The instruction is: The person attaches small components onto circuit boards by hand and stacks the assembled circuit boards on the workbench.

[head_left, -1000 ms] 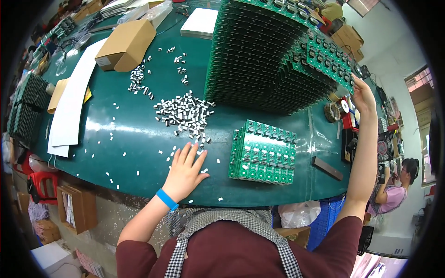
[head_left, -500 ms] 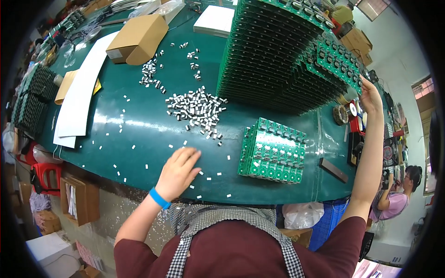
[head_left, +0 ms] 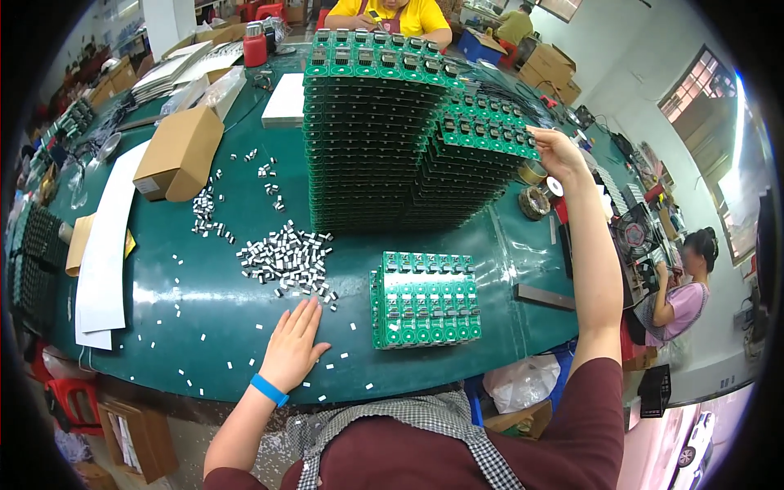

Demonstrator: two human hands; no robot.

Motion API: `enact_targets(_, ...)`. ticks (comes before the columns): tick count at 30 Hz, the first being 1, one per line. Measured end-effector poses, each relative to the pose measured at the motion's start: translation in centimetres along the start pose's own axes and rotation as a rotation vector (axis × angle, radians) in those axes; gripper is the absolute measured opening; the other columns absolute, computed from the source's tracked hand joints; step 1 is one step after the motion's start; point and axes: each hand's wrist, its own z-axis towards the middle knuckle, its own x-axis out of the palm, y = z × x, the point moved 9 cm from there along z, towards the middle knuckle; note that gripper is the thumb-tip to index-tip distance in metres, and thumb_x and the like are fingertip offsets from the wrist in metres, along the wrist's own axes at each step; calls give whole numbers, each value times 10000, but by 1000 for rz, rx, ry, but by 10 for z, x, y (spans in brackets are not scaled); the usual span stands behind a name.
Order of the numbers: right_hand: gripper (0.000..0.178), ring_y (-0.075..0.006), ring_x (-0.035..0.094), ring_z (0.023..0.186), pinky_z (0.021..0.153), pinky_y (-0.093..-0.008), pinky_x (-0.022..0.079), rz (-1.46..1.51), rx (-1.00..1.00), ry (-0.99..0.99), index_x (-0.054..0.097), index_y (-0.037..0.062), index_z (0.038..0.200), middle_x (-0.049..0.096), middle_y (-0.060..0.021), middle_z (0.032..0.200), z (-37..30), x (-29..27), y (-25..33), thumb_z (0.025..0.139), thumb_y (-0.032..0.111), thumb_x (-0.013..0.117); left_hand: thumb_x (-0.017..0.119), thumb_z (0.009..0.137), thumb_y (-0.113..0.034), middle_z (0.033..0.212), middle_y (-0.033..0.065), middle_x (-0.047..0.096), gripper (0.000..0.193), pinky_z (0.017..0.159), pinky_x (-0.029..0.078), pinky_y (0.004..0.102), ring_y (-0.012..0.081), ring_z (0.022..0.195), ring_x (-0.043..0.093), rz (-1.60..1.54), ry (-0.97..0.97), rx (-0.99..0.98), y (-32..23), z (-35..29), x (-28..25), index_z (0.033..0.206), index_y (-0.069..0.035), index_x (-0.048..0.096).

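My left hand (head_left: 292, 347) lies with fingers stretched out on the green tabletop, holding nothing. Its fingertips reach close to the front edge of a pile of small black-and-white components (head_left: 286, 257). My right hand (head_left: 559, 155), arm extended, pinches the right edge of a green circuit board panel (head_left: 486, 139) on top of the shorter stack. Against that stack's left side rises a taller stack of circuit board panels (head_left: 359, 155). A low stack of circuit board panels (head_left: 429, 302) sits nearer me, between my arms.
Small white pieces (head_left: 204, 336) are scattered at the front left. A cardboard box (head_left: 180, 151) and white sheets (head_left: 106, 269) lie to the left. A dark bar (head_left: 545, 296) rests at the right. A person in yellow (head_left: 429, 18) works across the table; another in pink (head_left: 688, 304) sits right.
The view has tilted up, bringing the person in yellow into sight. My left hand has moved closer to the component pile, its fingers straighter. My right hand stays at the panel's edge.
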Motion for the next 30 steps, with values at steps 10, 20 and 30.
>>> enact_targets(10, 280, -29, 448, 570, 516, -187, 362, -741, -133, -147, 669, -9, 1018, 517, 58, 671, 0, 16, 15, 865, 225, 673, 636, 836, -318, 1481, 117, 348, 678, 1094, 301, 428, 263, 1368, 330, -56, 126, -9, -22, -77, 3, 1389, -14, 389)
enact_targets(20, 316, -278, 653, 843, 790, -348, 521, -936, -852, 387, 648, -39, 1019, 660, -145, 942, -288, 247, -56, 764, 123, 741, 656, 830, -172, 1395, 180, 422, 583, 1086, 287, 465, 352, 1303, 382, -149, -283, -316, 55, -84, -43, 1351, -25, 439)
enact_targets(30, 853, -474, 176, 1377, 1123, -528, 188, -1237, -512, 317, 247, -117, 1394, 177, -341, 1466, -292, 318, -240, 867, 455, 598, 626, 821, -91, 1349, 170, 505, 427, 1016, 399, 425, 305, 1269, 471, -263, -119, 39, -15, -107, -11, 1236, -17, 556)
